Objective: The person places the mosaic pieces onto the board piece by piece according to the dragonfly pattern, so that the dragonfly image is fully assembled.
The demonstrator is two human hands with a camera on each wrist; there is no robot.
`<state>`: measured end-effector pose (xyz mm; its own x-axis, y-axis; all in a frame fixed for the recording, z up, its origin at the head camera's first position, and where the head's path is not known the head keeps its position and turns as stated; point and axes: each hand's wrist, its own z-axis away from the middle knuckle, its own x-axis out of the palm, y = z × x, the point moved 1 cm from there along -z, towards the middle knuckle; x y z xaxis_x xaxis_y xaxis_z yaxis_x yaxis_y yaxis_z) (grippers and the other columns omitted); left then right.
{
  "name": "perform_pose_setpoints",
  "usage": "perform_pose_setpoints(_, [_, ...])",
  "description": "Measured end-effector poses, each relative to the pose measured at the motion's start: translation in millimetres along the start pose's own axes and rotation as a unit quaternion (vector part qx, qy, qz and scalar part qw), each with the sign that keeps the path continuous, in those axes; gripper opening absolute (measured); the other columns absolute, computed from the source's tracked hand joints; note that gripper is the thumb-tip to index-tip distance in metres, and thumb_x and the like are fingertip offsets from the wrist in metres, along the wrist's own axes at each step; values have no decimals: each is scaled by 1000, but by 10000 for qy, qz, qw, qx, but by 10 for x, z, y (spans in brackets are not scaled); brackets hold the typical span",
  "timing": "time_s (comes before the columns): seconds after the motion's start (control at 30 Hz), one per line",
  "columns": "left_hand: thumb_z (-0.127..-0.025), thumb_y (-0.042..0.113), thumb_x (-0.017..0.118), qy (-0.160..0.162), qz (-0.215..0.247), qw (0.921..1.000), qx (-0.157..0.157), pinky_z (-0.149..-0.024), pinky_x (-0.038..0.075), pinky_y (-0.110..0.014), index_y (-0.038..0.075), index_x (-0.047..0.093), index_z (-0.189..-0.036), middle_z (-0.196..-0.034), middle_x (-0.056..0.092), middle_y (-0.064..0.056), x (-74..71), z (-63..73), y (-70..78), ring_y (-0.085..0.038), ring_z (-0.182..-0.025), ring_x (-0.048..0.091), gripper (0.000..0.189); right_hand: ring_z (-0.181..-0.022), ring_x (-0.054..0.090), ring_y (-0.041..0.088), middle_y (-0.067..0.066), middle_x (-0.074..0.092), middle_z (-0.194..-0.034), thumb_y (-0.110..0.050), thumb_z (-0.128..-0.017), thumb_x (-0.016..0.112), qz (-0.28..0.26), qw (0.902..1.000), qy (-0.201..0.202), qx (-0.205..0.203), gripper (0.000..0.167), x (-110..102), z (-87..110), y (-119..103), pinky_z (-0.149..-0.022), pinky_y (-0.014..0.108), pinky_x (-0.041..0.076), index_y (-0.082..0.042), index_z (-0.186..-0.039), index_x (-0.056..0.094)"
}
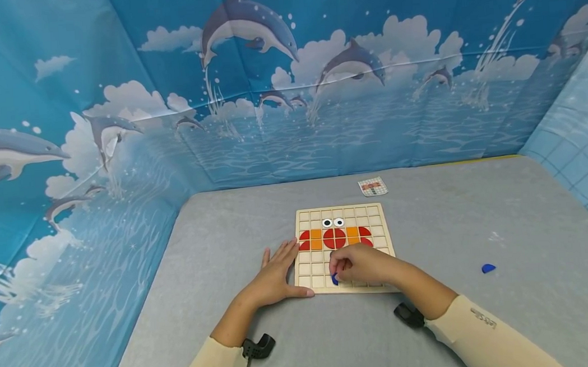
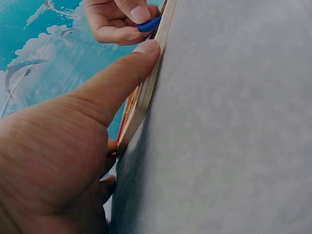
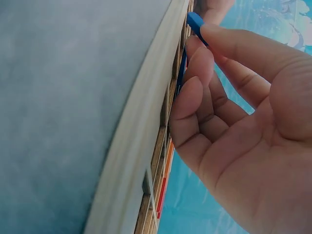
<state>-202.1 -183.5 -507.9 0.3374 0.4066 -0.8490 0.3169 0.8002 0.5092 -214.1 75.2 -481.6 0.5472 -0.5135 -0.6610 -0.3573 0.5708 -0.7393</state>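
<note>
A square wooden grid board (image 1: 320, 284) lies on the table, holding red quarter-round pieces (image 1: 335, 238), orange square pieces (image 1: 316, 239) and two eye pieces (image 1: 327, 223). My left hand (image 1: 273, 281) rests along the board's left edge, fingers spread, thumb at the near corner. Over the lower middle cells, my right hand (image 1: 362, 263) pinches a blue curved piece (image 3: 196, 23) between thumb and fingers. That piece is close over the grid in the head view. Another blue edge (image 3: 182, 70) shows at the board beneath the right fingers, mostly hidden.
A loose blue piece (image 1: 488, 268) lies on the grey tabletop (image 1: 438, 225) to the right. Behind the board is a small pattern card (image 1: 373, 187). A dolphin-print curtain (image 1: 271, 145) hangs along the back and left side.
</note>
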Motion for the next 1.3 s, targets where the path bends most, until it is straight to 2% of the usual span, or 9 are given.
perform_pose_setpoints(0.57, [-75,63,81,-29,-19,10000,14,-125,-7,-60,16,19,-163,-172,12,5,0,-17,5,-23,-160,6,117,-70,54,11,-9,57,-73,-13,-92,73,278,9993,201,-131,14,33,-10,15,-60,22,45,-25,-84,73])
perform_pose_setpoints(1.3, [-74,66,80,-4,-69,10000,-1,-126,-7,-59,17,19,-163,-172,12,5,14,-15,-8,-22,-160,6,119,-75,54,10,-9,58,-78,-13,-91,74,387,9990,203,-81,12,36,0,5,-63,21,46,-24,-88,78])
